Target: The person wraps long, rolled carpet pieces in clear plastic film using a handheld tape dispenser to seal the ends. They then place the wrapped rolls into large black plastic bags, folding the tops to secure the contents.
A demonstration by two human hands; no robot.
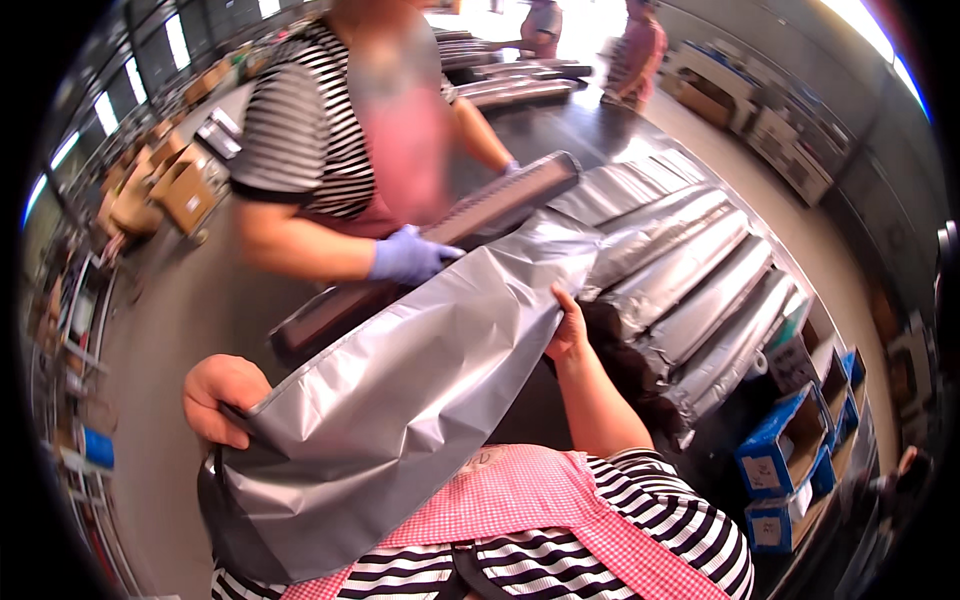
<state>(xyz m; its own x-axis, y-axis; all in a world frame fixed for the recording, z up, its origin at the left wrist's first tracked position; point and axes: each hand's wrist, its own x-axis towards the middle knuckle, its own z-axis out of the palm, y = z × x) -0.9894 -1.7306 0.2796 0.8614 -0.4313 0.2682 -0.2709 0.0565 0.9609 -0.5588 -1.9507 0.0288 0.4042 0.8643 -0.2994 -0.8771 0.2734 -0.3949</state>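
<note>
A long silver plastic bag (400, 400) stretches across in front of my body, loose and wrinkled. My left hand (225, 398) is closed on its left end, with the thumb and fingers pinching the edge. At the bag's right side, my right hand (568, 325) grips the film with the thumb on top. Just beyond the bag, a co-worker's purple-gloved hand (412, 256) rests on a long dark bar-shaped unit (505, 205), partly hidden behind the bag. The co-worker's other glove shows only slightly near its far end.
Several long silver-wrapped packages (690, 275) lie side by side on the dark table (600, 130) at right. Blue bins (785, 445) stand at the table's near right. Cardboard boxes (182, 195) are on the floor at left. Two people (635, 55) stand at the far end.
</note>
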